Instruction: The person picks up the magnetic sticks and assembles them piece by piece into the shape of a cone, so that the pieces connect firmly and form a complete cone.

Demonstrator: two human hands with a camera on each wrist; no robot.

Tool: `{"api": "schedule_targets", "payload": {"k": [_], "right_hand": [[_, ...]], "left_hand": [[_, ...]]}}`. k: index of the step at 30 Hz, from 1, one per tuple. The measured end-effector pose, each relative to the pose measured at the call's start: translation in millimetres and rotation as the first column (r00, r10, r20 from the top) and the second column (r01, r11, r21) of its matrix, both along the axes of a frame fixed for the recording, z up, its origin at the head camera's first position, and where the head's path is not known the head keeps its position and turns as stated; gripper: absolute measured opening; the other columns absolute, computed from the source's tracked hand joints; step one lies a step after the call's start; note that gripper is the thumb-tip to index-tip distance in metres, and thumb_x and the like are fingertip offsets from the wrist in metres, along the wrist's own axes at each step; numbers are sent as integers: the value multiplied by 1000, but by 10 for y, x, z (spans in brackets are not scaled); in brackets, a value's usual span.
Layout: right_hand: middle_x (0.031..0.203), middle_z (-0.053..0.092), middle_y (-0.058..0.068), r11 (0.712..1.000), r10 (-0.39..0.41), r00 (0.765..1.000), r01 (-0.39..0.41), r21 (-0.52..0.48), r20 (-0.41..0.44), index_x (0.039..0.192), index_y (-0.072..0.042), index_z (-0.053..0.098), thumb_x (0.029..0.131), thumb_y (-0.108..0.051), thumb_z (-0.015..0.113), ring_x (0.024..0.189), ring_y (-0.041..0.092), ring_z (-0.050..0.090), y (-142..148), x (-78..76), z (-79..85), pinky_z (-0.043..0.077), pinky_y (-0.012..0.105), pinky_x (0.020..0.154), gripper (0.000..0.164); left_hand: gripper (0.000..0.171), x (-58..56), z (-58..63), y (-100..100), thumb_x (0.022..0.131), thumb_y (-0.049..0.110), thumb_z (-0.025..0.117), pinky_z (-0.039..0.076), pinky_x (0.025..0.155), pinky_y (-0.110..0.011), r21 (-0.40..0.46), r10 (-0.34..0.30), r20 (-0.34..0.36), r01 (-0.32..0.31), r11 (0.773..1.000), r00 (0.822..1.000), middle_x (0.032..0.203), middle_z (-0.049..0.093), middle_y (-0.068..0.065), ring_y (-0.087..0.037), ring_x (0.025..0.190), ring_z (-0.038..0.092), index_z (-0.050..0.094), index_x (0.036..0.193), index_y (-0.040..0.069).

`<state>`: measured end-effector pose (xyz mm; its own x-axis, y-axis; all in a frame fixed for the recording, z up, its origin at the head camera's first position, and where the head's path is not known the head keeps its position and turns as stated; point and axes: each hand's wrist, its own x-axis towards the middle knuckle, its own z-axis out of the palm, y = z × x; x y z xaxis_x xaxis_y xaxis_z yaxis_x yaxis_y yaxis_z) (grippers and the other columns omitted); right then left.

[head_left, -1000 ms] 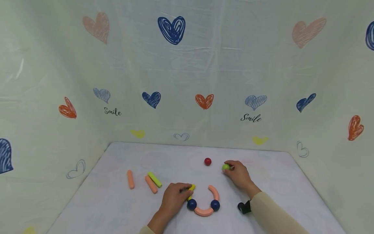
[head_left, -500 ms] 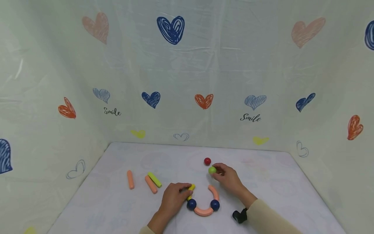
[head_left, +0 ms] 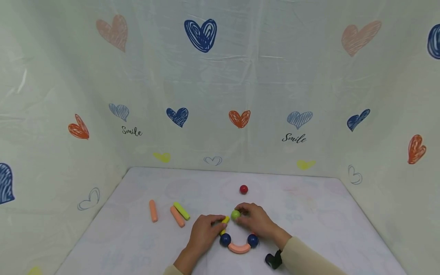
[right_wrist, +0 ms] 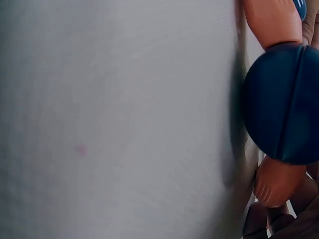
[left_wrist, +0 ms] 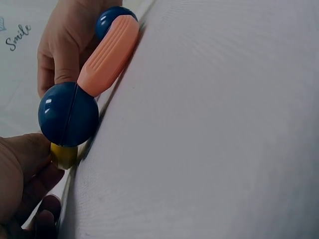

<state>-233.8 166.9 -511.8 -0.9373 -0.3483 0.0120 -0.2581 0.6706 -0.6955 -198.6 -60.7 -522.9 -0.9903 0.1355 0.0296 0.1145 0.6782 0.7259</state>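
Note:
In the head view my left hand (head_left: 204,233) pinches a yellow curved rod (head_left: 225,220) on the table. That rod meets a dark blue ball (head_left: 225,240), followed by a salmon curved rod (head_left: 239,248) and a second dark blue ball (head_left: 252,240), making a U. My right hand (head_left: 258,221) holds a lime green ball (head_left: 235,215) between thumb and fingers, just right of the yellow rod's far end. Whether ball and rod touch I cannot tell. Another salmon rod (right_wrist: 279,181) shows below the blue ball in the right wrist view; in the head view my right hand mostly covers it.
A red ball (head_left: 243,189) lies farther back on the white table (head_left: 309,214). To the left are a salmon stick (head_left: 153,211), another salmon stick (head_left: 177,216) and a lime stick (head_left: 181,211) beside it. A black device (head_left: 274,259) sits at my right wrist. Heart-printed sheeting surrounds the table.
My right hand has carried the green ball left and toward me, from beyond the red ball's right side to the yellow rod's end. My left hand has stayed put.

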Motion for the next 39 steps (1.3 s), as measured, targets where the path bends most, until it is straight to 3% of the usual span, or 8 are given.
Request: {"api": "schedule_targets", "payload": {"k": [9, 19, 25, 31, 39], "right_hand": [[111, 69, -6, 1000, 14, 1000, -14, 12, -4, 122, -21, 72, 94, -27, 81, 106, 16, 62, -2, -11, -20, 54, 44, 93, 30], [116, 70, -4, 1000, 3, 1000, -3, 11, 10, 129, -16, 70, 93, -27, 82, 107, 17, 62, -9, 12, 19, 55, 43, 93, 39], [116, 70, -2, 994, -108, 994, 107, 28, 18, 133, -13, 68, 93, -30, 81, 102, 14, 63, 115, 175, 62, 56, 39, 89, 46], [110, 69, -3, 975, -224, 970, 223, 18, 91, 133, -14, 68, 93, -40, 80, 90, 11, 59, 303, 398, 146, 51, 30, 75, 49], [121, 67, -1, 989, -123, 972, 136, -56, 200, 141, -10, 62, 82, -40, 91, 91, 13, 60, 413, 616, 109, 47, 24, 73, 73]], "left_hand": [[29, 2, 3, 4, 95, 39, 78, 48, 80, -34, -22, -33, -9, 32, 999, 999, 113, 78, 8, -9, 92, 57, 80, 121, 25], [28, 14, 28, 11, 95, 37, 79, 49, 82, -37, -19, -33, -15, 32, 999, 999, 111, 78, 9, -10, 94, 58, 81, 120, 25], [29, 30, 12, 12, 95, 37, 78, 53, 92, -47, -9, -35, 15, 35, 999, 999, 113, 77, 9, -13, 101, 60, 80, 122, 25], [31, 45, 15, 16, 95, 36, 78, 51, 87, -40, -4, -33, 29, 33, 999, 999, 113, 76, 9, -11, 97, 56, 79, 124, 26], [34, 53, 23, 29, 94, 37, 78, 46, 80, -32, -17, -52, 43, 53, 998, 998, 115, 75, 9, -9, 94, 52, 78, 127, 26]]}}
